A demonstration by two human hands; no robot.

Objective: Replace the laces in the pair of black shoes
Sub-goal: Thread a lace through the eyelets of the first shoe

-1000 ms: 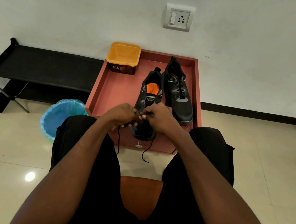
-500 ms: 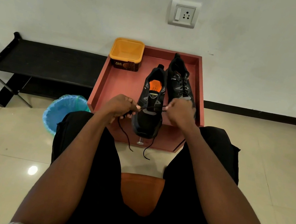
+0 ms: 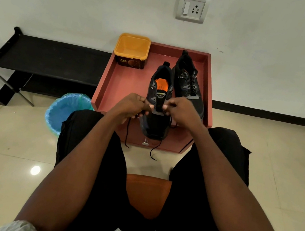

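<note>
Two black shoes stand on a red tray-topped table (image 3: 124, 83). The nearer left shoe (image 3: 154, 123), with an orange insole, points its toe at me over the table's front edge. The right shoe (image 3: 189, 87) behind it is laced. My left hand (image 3: 130, 108) pinches the black lace (image 3: 127, 133) at the left side of the near shoe's tongue. My right hand (image 3: 183, 113) pinches the lace at the right side. Both loose lace ends hang down past the table's front edge.
An open yellow tub (image 3: 131, 50) sits at the tray's back left corner. A blue-lined bin (image 3: 66, 111) stands on the floor left of the table, a black bench (image 3: 52, 59) behind it. My knees flank the table; an orange seat (image 3: 147, 194) shows between my legs.
My hands drew apart, pulling the lace sideways across the near shoe, then came back in close to its tongue. The camera tilted slightly down.
</note>
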